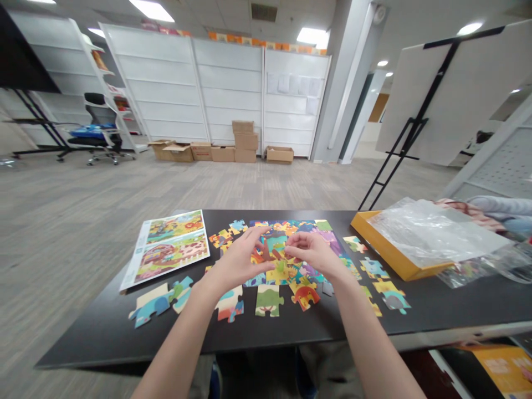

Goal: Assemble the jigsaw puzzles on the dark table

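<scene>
Colourful jigsaw pieces (269,300) lie on a black table (286,333). Between and behind my hands is a patch of pieces lying close together (328,235), partly hidden by them. My left hand (245,256) hovers over the left side of this patch, thumb and fingers spread, nothing between them. On the right side, my right hand (310,250) has its fingers bent and pressed together near the patch's middle; whatever they hold is too small to make out. A red and yellow piece (305,293) rests just below the patch.
A printed picture sheet (172,246) lies at the table's left. Several loose pieces (153,302) surround the patch. On the right stands a yellow box (386,249) with clear plastic (432,233) over it. Cardboard boxes (245,141) stand by the far shelves.
</scene>
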Demonstrator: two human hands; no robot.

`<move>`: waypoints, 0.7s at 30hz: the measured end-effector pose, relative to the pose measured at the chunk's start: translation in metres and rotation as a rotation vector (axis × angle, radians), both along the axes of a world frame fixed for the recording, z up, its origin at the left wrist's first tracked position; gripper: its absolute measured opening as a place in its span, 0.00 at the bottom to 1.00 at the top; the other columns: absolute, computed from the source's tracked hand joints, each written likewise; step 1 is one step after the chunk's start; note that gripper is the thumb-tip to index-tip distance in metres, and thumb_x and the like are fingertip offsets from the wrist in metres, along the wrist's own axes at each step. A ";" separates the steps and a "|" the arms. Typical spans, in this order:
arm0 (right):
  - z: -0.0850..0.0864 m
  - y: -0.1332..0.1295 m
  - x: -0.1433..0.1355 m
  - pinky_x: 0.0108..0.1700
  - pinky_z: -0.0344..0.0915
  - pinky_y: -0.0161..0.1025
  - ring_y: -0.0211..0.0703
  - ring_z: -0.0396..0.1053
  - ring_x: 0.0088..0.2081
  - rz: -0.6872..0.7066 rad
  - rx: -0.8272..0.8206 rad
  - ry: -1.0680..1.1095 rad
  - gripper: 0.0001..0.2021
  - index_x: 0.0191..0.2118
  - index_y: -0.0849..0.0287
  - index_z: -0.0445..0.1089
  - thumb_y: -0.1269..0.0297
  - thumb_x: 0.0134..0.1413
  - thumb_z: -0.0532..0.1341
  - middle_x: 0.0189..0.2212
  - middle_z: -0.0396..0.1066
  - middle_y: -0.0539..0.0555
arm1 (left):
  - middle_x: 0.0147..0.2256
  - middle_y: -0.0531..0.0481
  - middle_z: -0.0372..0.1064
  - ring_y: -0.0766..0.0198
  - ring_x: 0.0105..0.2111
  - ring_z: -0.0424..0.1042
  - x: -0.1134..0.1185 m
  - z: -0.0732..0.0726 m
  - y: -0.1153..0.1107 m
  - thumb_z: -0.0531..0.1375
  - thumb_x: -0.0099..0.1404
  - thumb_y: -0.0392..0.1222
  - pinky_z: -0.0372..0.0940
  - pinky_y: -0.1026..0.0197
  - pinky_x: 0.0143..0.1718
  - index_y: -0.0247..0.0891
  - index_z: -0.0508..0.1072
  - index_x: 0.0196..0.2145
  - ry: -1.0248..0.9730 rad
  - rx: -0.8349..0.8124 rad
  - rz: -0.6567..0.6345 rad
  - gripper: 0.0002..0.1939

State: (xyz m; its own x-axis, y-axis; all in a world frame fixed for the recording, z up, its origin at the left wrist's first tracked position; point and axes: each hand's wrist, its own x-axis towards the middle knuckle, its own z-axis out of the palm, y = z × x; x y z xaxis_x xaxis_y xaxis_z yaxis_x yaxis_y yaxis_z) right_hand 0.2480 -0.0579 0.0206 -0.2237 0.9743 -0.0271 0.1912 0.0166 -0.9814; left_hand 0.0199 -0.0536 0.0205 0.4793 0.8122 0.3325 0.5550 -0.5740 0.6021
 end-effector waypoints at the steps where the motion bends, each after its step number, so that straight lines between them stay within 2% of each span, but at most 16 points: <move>1: -0.002 0.000 -0.007 0.31 0.68 0.35 0.38 0.74 0.29 0.024 0.000 0.003 0.14 0.32 0.58 0.71 0.56 0.45 0.72 0.26 0.75 0.50 | 0.61 0.41 0.65 0.55 0.48 0.75 -0.002 -0.001 0.000 0.68 0.60 0.45 0.71 0.51 0.50 0.42 0.62 0.63 0.004 0.033 -0.001 0.36; 5: -0.010 0.000 -0.029 0.33 0.69 0.36 0.37 0.73 0.28 0.094 0.029 0.021 0.13 0.31 0.58 0.70 0.57 0.45 0.72 0.26 0.74 0.49 | 0.58 0.41 0.69 0.50 0.55 0.72 -0.017 -0.009 0.000 0.66 0.63 0.44 0.68 0.49 0.56 0.41 0.66 0.61 0.096 0.127 0.020 0.30; 12: -0.018 0.000 -0.053 0.36 0.71 0.38 0.39 0.73 0.30 0.194 0.003 0.009 0.13 0.34 0.58 0.70 0.57 0.48 0.70 0.28 0.74 0.49 | 0.56 0.38 0.72 0.48 0.53 0.74 -0.047 -0.008 -0.010 0.67 0.59 0.45 0.68 0.48 0.57 0.36 0.65 0.63 0.224 0.021 0.038 0.36; 16: -0.014 0.004 -0.058 0.39 0.69 0.38 0.39 0.73 0.33 0.144 0.187 -0.141 0.08 0.35 0.59 0.73 0.59 0.58 0.63 0.31 0.75 0.51 | 0.60 0.38 0.69 0.48 0.53 0.75 -0.067 -0.005 -0.014 0.67 0.58 0.49 0.69 0.49 0.56 0.35 0.67 0.62 0.204 -0.095 0.096 0.36; 19: -0.016 0.008 -0.058 0.41 0.68 0.39 0.41 0.73 0.35 0.069 0.329 -0.322 0.05 0.35 0.59 0.74 0.65 0.59 0.62 0.33 0.76 0.52 | 0.60 0.42 0.70 0.50 0.54 0.74 -0.074 -0.004 -0.018 0.66 0.59 0.51 0.69 0.51 0.56 0.37 0.67 0.62 0.164 -0.162 0.084 0.36; 21: -0.021 0.010 -0.058 0.44 0.67 0.40 0.42 0.73 0.38 0.070 0.408 -0.477 0.03 0.36 0.59 0.75 0.68 0.58 0.63 0.36 0.76 0.54 | 0.59 0.43 0.71 0.51 0.54 0.74 -0.070 -0.005 -0.020 0.66 0.59 0.52 0.69 0.54 0.55 0.38 0.67 0.62 0.149 -0.188 0.040 0.35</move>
State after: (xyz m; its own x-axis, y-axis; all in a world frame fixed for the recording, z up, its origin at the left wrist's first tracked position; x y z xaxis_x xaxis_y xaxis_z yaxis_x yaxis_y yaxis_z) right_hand 0.1901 -0.0474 -0.0002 -0.3425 0.9107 0.2309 0.5907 0.3999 -0.7008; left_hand -0.0502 -0.0738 0.0155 0.4779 0.8725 0.1016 0.6656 -0.4352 0.6063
